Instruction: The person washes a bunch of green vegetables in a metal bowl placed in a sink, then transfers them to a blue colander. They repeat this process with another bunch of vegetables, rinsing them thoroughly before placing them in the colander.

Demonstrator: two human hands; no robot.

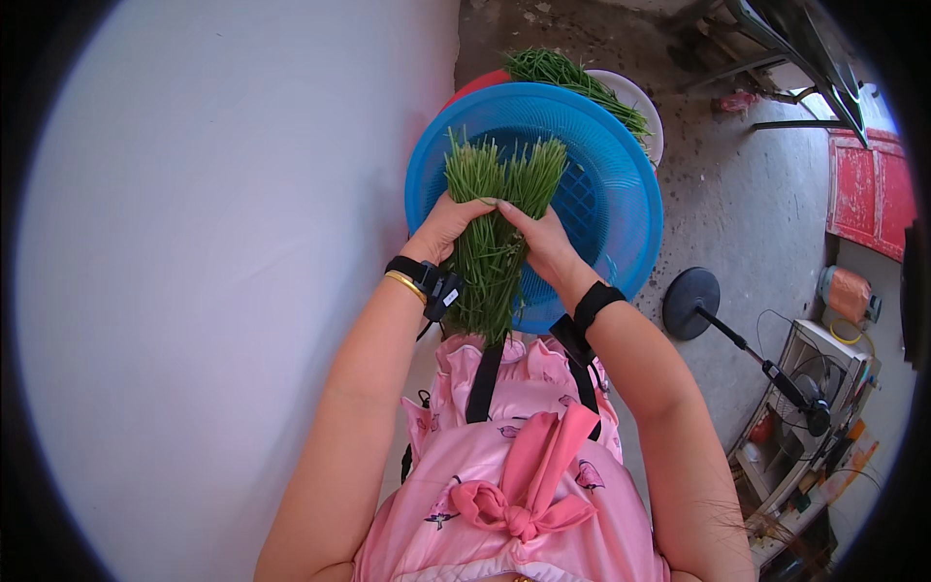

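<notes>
My left hand [449, 220] grips one side of a thick bunch of green garlic chives or similar stalks [486, 269]. Around the other side of the bunch is my right hand [542, 233], and the two thumbs meet at its middle. The cut ends point away from me and split into two tufts, while the longer ends hang toward my lap. Beneath the bunch stands a blue plastic mesh basket [631, 196], its latticed bottom partly showing. My fingers behind the stalks are hidden.
Behind the basket, more green stalks [574, 81] lie across a white basin [647, 109] beside a red rim [473, 87]. A white wall [218, 254] runs close on my left. To the right are a stand with a round base [691, 302] and a cluttered shelf [785, 415].
</notes>
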